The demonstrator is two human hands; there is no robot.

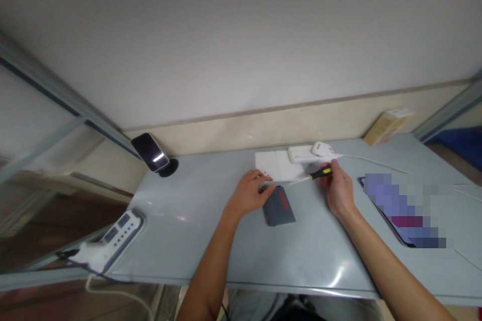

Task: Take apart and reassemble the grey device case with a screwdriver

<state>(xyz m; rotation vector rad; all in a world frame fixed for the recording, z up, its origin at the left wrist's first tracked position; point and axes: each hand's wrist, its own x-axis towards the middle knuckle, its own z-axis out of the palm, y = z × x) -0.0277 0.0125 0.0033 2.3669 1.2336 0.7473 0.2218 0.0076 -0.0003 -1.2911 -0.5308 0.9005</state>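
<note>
Grey table (211, 246), white wall behind. White paper (273, 163) at the table's far side. Dark grey flat case (281, 212) (red marking on top) lies mid-table. The left hand (250, 193) has a loose grip, fingers resting on the case's far edge. Screwdriver (319, 173), yellow-black handle, is clenched in the right hand (339, 191), tip over the paper's near edge.

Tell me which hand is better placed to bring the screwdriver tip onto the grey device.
Right. The right hand grips the screwdriver, its tip pointing toward the grey device; the left hand rests on that device's far edge.
</note>
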